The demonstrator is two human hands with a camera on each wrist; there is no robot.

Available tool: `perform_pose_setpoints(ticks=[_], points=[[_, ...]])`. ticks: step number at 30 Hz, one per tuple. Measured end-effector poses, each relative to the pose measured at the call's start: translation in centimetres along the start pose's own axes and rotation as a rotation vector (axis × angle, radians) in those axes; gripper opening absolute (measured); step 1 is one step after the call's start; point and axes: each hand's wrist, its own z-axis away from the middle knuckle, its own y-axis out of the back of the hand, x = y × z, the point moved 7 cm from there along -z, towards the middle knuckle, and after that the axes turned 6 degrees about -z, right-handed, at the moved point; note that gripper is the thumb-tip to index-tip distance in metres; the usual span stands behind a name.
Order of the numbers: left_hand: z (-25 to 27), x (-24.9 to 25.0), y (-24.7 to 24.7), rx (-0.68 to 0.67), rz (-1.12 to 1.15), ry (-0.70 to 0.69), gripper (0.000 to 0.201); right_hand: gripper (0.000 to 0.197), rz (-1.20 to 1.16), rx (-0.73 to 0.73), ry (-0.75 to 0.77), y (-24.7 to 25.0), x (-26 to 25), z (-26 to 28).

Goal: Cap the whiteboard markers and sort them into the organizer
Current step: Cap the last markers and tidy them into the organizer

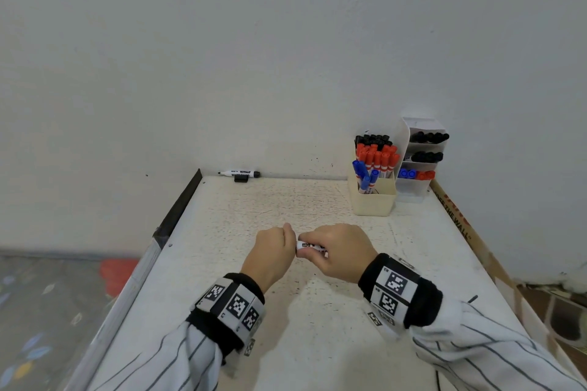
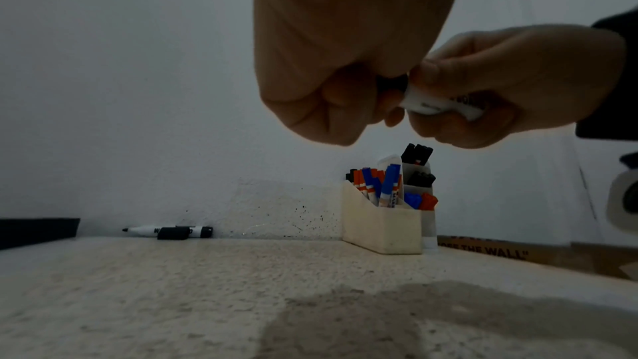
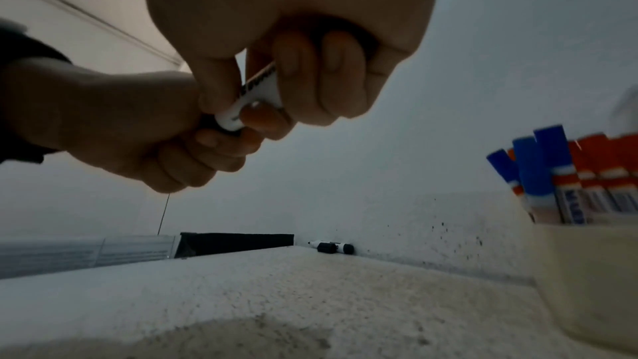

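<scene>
I see my right hand [image 1: 341, 251] gripping a marker [image 1: 310, 247], my left hand [image 1: 273, 251] curled round what may be its cap, above a speckled white table [image 1: 286, 200] against a plain wall [image 1: 254, 41].

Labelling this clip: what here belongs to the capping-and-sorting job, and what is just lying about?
Job:
- marker held in both hands
- uncapped marker by the wall
- loose cap
- organizer

Lying about:
- printed cardboard
- tape roll

White speckled table [image 1: 286, 327] against a pale wall [image 1: 254, 41]; cardboard strip [image 1: 460, 225] at right — lettered "THE WALL".
</scene>
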Motion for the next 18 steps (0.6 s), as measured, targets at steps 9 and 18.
perform_pose_setpoints(ticks=[9, 18], points=[[0.2, 1.0, 1.0, 0.040, 0.092, -0.011, 0.040, 0.046, -0.407, -0.120, -0.134, -1.0, 1.0, 0.0], [0.3, 0.9, 0.0, -0.003, 0.019, -0.055, 0.044, 0.052, -0.194, -0.140, -0.044, -0.7, 0.6, -0.2]])
